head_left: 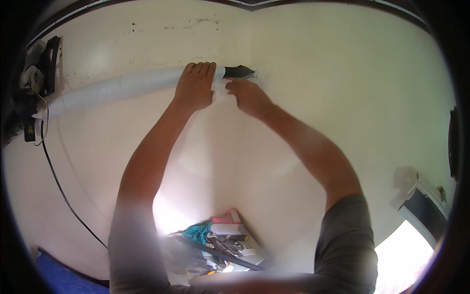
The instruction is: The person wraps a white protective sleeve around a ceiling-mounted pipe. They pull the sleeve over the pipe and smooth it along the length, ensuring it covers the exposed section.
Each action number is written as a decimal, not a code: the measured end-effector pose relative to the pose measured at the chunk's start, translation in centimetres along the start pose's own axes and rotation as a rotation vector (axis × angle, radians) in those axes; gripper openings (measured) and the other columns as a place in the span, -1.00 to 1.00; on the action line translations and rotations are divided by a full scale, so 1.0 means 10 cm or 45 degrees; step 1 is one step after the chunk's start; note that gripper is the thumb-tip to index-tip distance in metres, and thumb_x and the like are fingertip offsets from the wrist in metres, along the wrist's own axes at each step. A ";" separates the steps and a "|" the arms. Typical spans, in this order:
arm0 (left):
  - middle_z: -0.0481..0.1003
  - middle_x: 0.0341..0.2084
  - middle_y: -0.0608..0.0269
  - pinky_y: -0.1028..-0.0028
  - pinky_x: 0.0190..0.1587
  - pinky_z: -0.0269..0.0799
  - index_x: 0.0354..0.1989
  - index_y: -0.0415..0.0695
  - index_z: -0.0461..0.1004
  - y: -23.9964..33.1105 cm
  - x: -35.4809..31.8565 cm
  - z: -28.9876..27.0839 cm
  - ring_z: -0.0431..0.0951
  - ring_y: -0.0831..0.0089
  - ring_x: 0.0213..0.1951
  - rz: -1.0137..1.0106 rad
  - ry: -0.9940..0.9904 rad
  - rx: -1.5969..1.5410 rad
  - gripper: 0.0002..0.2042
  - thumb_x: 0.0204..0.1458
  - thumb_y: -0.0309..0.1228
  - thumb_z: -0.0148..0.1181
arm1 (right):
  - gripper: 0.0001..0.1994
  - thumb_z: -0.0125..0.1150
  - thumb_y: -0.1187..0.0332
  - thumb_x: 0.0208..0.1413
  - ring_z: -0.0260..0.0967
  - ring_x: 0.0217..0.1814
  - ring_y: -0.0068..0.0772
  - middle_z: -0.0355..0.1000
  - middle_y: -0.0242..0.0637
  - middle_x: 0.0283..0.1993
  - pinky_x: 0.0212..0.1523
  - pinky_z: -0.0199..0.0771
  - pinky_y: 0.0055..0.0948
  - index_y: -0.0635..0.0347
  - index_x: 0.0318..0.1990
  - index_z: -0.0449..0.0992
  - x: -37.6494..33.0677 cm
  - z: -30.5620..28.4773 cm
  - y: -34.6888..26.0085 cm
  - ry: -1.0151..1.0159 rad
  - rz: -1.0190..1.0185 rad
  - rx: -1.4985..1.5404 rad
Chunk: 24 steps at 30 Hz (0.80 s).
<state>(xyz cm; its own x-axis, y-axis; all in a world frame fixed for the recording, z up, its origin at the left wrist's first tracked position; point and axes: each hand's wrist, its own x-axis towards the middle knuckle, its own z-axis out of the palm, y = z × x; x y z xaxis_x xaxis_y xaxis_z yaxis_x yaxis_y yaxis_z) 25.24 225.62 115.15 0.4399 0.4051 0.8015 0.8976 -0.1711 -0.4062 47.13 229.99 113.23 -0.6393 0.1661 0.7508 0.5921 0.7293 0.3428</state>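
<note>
A cream-painted wall (313,88) fills most of the head view and meets a second wall face at an inside corner running down from the top centre; a dark trim band (245,4) closes the upper edge. The wall surface to the right of the corner is bare and open as far as a window frame (423,206) at the lower right. To the left, the free wall area is bounded by a dark bracketed unit (36,73) at the far left edge and by a black cable (63,193) that hangs from it and curves down toward the lower left. A white-wrapped pipe bundle (122,88) lies against the wall with its long axis close to horizontal, sagging slightly toward its left end near the dark unit and rising toward the corner. Its right end points into the corner, where a short black unwrapped section (240,72) shows and appears to enter the wall. The left hand (196,85) is laid over the bundle just left of the black section, fingers curled over the top of the wrap in a grasp. The right hand (249,95) sits just below and beside the black end, fingertips pinched on what looks like a loose edge of white wrap; the exact grip cannot be told. Well below the arms, a cluttered pile of tools and packets (225,242) lies on a surface, blurred.
</note>
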 end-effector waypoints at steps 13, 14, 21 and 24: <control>0.70 -0.14 -0.08 0.06 0.04 0.63 -0.14 -0.14 0.71 -0.24 0.70 -0.02 0.71 -0.02 -0.05 -0.560 -0.048 -0.432 -0.72 0.21 -0.20 0.24 | -0.87 0.33 0.48 0.20 0.65 -0.10 -0.13 0.66 -0.05 -0.18 -0.05 0.62 -0.24 0.23 -0.12 0.69 0.96 0.18 0.50 0.290 0.424 0.482; 0.70 -0.14 -0.06 0.09 0.03 0.63 -0.12 -0.13 0.72 -0.24 0.75 0.00 0.72 -0.01 -0.04 -0.607 -0.088 -0.432 -0.72 0.17 -0.20 0.30 | -0.87 0.33 0.47 0.22 0.65 -0.09 -0.14 0.66 -0.06 -0.15 -0.04 0.62 -0.25 0.23 -0.12 0.69 0.96 0.17 0.48 0.293 0.438 0.426; 0.70 -0.08 0.04 0.15 0.06 0.58 -0.06 -0.18 0.69 -0.22 1.04 0.11 0.69 0.09 0.04 -0.708 -0.333 -0.441 -0.66 0.10 -0.20 0.40 | -0.75 0.23 0.28 0.36 0.60 -0.17 -0.32 0.65 -0.09 -0.09 -0.05 0.62 -0.28 0.19 0.06 0.65 0.74 -0.01 0.19 0.060 0.517 0.375; 0.67 -0.14 0.06 0.15 0.10 0.52 -0.06 -0.21 0.65 -0.12 0.87 0.14 0.66 0.09 -0.01 -0.654 0.095 -0.376 -0.68 0.06 -0.31 0.35 | -0.73 0.15 0.32 0.36 0.60 -0.11 -0.18 0.64 -0.06 -0.06 0.01 0.60 -0.24 0.23 0.08 0.61 0.69 -0.03 0.21 -0.010 0.507 0.475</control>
<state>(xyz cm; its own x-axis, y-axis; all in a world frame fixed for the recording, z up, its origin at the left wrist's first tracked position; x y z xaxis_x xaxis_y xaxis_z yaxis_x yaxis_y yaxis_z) 27.97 230.64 121.99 -0.0611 0.4397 0.8961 0.9609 -0.2169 0.1720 44.10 232.50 119.32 -0.4059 0.4813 0.7769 0.5757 0.7949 -0.1917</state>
